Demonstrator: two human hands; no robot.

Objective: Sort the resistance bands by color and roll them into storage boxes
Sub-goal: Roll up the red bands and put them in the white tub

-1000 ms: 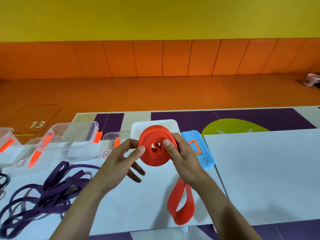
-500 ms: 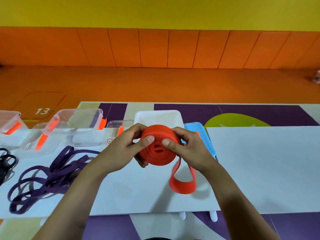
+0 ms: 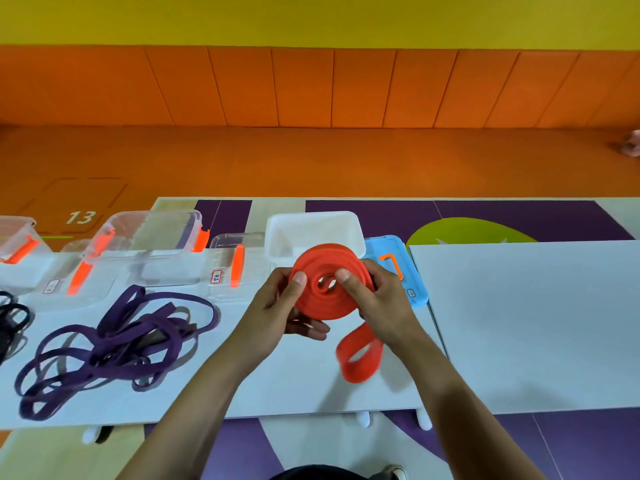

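Observation:
I hold a coiled orange-red resistance band (image 3: 325, 296) above the white table, both thumbs pressed on its face. My left hand (image 3: 280, 306) grips the coil's left side and my right hand (image 3: 377, 299) grips its right side. A short loose loop of the same band hangs below my right hand. Just behind the coil stands a white open box (image 3: 313, 226). To the left on the table lies a tangle of purple bands (image 3: 114, 341), and black bands (image 3: 10, 320) show at the far left edge.
Clear storage boxes with orange latches (image 3: 152, 244) line the table's back left, with clear lids (image 3: 232, 268) beside them. A blue lid with an orange handle (image 3: 398, 268) lies right of the white box. A second white table (image 3: 533, 320) adjoins on the right.
The hanging tail of the orange-red band has grown shorter as more of it wound onto the coil. Both hands have shifted their grip around the coil.

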